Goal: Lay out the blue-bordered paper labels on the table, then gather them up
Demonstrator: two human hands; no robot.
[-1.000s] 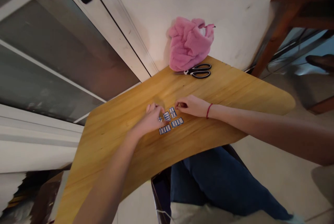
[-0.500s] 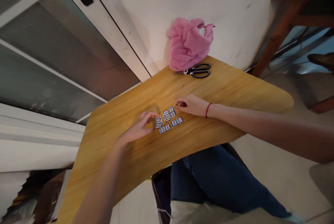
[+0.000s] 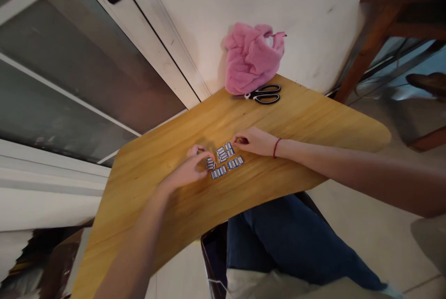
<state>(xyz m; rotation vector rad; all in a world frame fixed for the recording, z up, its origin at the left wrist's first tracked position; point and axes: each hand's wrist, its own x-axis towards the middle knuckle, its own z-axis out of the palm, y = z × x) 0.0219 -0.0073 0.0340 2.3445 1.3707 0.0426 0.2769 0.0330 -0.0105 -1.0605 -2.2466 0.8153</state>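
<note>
Several small paper-like pieces with blue and white stripes [image 3: 235, 163] lie close together on the wooden table [image 3: 296, 118]. My left hand [image 3: 190, 166] is at the left of the group, its fingers curved and apart. Its index fingertip touches the leftmost striped piece [image 3: 210, 163], partly covering it. My right hand [image 3: 256, 141], with a red string on the wrist, rests at the upper right of the group. Its thumb and index finger are pinched together at the edge of the upper striped piece [image 3: 229, 149]; whether anything is between them is hidden.
Black-handled scissors [image 3: 267, 94] lie toward the back of the table, their blades partly beneath a pink cloth bundle [image 3: 252, 60] against the wall. A glass-paned door [image 3: 87, 57] borders the left side. A wooden piece of furniture [image 3: 386, 25] stands at the right.
My left index finger has come down and right onto the leftmost piece, while the other fingers show more behind it. My right hand stays in place.
</note>
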